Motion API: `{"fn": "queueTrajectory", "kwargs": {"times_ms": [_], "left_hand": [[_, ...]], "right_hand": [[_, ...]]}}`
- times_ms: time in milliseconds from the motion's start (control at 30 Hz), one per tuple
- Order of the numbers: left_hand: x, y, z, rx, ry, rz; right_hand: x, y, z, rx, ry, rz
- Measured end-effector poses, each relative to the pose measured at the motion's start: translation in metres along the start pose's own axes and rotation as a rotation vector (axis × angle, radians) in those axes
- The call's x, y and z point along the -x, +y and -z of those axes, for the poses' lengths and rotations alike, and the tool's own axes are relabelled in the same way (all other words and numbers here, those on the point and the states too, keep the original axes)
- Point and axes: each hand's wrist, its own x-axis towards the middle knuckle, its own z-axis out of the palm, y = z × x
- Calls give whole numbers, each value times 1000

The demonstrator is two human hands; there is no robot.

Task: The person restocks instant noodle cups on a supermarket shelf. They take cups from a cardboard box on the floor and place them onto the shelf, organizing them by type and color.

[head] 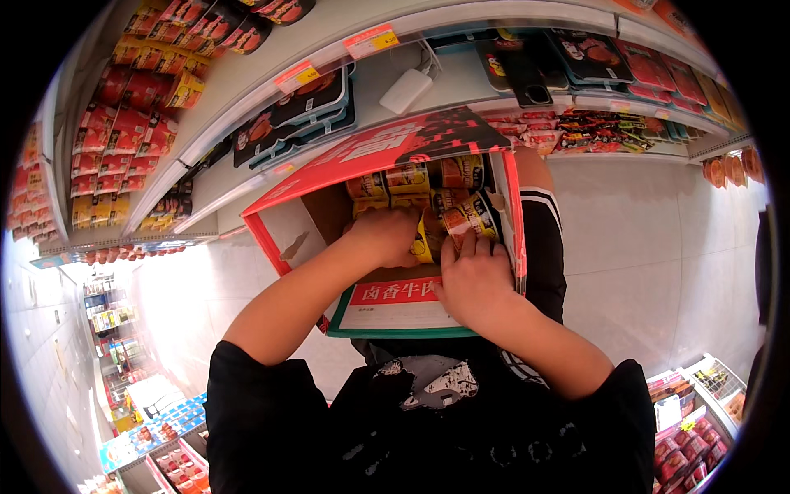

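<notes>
An open red-and-white cardboard carton (515, 228) sits in front of my body, its green-edged front flap (395, 318) towards me. Several yellow instant-noodle cups (407, 178) lie packed inside. My left hand (392, 234) reaches into the carton, fingers curled over a yellow cup (422, 241); its fingertips are partly hidden. Over the front right of the carton, my right hand (478, 281) has its fingers on a tilted yellow-and-black cup (470, 217). Whether it grips that cup is not clear.
Behind the carton runs a store shelf (247, 105) with flat black food packs (315, 102), a white power bank (406, 91) and a dark phone (528, 80). Red and yellow cups (117, 129) fill the left shelf. My leg (543, 247) is beside the carton. Display bins (688, 444) stand at lower right.
</notes>
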Motion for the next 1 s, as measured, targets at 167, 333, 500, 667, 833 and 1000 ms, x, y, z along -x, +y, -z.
{"fn": "queueTrajectory", "kwargs": {"times_ms": [167, 333, 500, 667, 833, 1000], "left_hand": [[-3, 7, 22, -7, -112, -28], [-3, -2, 26, -42, -151, -51], [-8, -5, 3, -82, 45, -44], [-7, 3, 15, -62, 149, -72], [-44, 15, 20, 271, 197, -265], [-60, 53, 30, 245, 120, -286]], "right_hand": [[3, 3, 1, -10, -24, 3], [2, 1, -6, 36, -16, 1], [3, 1, 2, -24, -15, 55], [4, 4, 2, -47, 34, 72], [8, 4, 8, -113, 45, 124], [16, 12, 9, -190, 66, 289]]}}
